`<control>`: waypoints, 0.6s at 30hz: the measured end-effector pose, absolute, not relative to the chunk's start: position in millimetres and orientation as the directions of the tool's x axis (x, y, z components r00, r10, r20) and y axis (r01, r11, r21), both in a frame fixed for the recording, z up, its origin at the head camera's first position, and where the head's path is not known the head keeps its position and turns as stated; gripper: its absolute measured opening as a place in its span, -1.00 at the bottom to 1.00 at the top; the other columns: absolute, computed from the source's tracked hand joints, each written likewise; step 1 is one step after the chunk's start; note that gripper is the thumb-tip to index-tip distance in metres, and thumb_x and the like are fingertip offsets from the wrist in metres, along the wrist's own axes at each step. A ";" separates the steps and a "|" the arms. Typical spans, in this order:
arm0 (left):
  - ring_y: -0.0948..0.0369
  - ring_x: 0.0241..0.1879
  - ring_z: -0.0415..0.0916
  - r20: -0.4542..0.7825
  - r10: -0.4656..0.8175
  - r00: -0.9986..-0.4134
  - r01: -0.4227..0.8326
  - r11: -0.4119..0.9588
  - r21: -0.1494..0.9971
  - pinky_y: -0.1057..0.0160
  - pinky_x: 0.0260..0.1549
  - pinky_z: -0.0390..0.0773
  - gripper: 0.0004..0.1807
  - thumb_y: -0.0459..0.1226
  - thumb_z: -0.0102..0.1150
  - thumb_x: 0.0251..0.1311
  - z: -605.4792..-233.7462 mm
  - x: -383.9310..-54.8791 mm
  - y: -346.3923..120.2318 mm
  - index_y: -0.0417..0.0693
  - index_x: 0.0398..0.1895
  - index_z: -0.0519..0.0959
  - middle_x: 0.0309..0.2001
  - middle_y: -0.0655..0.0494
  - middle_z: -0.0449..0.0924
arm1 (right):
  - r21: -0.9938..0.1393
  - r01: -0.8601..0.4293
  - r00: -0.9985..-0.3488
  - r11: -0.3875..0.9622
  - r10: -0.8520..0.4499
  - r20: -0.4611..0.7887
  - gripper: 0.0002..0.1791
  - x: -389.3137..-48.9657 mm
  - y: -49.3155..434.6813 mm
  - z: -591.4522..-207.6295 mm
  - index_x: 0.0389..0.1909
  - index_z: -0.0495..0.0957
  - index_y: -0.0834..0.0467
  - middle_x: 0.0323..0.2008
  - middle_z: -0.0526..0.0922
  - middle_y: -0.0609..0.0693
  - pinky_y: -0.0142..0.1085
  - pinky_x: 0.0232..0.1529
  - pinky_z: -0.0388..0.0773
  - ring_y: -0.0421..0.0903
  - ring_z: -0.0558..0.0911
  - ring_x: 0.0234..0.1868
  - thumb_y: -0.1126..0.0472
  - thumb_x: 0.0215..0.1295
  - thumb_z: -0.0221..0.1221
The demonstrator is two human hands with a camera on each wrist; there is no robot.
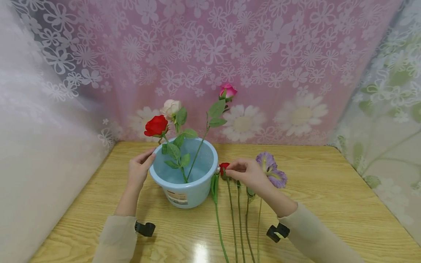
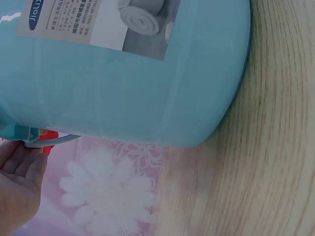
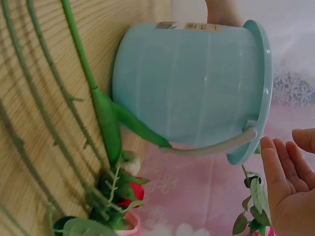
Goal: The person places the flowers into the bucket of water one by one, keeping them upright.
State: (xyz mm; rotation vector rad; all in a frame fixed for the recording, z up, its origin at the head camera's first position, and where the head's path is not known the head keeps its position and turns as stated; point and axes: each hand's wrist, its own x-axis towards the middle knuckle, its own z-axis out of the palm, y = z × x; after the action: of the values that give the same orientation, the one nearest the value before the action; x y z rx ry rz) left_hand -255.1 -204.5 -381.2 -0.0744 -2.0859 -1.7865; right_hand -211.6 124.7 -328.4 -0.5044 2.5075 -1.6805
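Where left hand (image 1: 139, 170) grips: bucket (image 1: 196, 193), ten o'clock.
Right hand (image 1: 250, 176): thumb, fingers apart.
Table (image 1: 335, 204): wood-grained.
Curtain (image 1: 263, 69): floral, twelve o'clock.

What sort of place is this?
Likely a small indoor work booth: a yellowish wood-grain table with a pink flower-patterned curtain behind it and whitish flower-patterned drapes at both sides.

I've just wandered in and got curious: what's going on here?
A person's left hand holds a blue bucket by its rim on a wooden table. A red rose, a white rose and a pink rose stand in it. The right hand, empty, hovers near a red flower and a purple flower lying beside the bucket.
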 end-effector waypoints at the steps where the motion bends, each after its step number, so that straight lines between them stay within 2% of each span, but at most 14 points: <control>1: 0.36 -0.14 0.45 0.324 -0.210 -0.923 0.287 0.187 0.939 0.48 -0.23 0.44 -0.60 -0.21 0.12 0.14 -381.2 -254.9 -204.5 -0.30 -0.01 0.49 -0.01 -0.14 0.47 | -0.912 -0.219 -0.946 0.347 -0.303 0.112 -0.84 -211.8 127.0 -329.7 -0.36 0.57 0.27 -0.32 0.57 0.06 -0.27 -0.33 0.50 -0.08 0.56 -0.33 0.24 0.12 0.20; 6: 0.35 -0.13 0.45 0.329 -0.213 -0.920 0.293 0.182 0.938 0.47 -0.22 0.44 -0.59 -0.20 0.12 0.14 -381.1 -255.1 -204.8 -0.28 -0.01 0.50 -0.01 -0.13 0.48 | -0.914 -0.184 -0.961 0.362 -0.263 0.089 -0.81 -212.2 138.5 -337.3 -0.32 0.55 0.33 -0.33 0.59 0.06 -0.22 -0.24 0.50 0.00 0.57 -0.26 0.27 0.11 0.19; 13: 0.35 -0.13 0.45 0.331 -0.211 -0.920 0.296 0.181 0.938 0.47 -0.22 0.45 -0.60 -0.21 0.12 0.14 -382.0 -255.4 -204.8 -0.30 -0.01 0.49 -0.02 -0.14 0.48 | -0.902 -0.175 -0.966 0.395 -0.248 0.079 -0.78 -211.1 155.3 -351.4 -0.29 0.54 0.33 -0.33 0.57 0.05 -0.18 -0.22 0.49 -0.05 0.56 -0.28 0.24 0.12 0.19; 18: 0.36 -0.16 0.46 0.330 -0.210 -0.920 0.295 0.182 0.938 0.47 -0.23 0.45 -0.61 -0.23 0.11 0.15 -381.9 -255.4 -204.3 -0.31 -0.02 0.49 -0.03 -0.15 0.48 | -0.905 -0.131 -0.973 0.404 -0.226 0.040 -0.76 -208.0 168.0 -362.5 -0.27 0.53 0.34 -0.35 0.57 0.05 -0.13 -0.24 0.48 0.08 0.53 -0.25 0.23 0.13 0.19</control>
State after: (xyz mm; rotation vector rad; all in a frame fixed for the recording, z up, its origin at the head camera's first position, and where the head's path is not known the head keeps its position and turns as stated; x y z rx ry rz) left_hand -255.4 -204.3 -381.9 -0.0799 -2.0797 -1.7882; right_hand -208.0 168.0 -362.5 -0.3256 2.5574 -1.6355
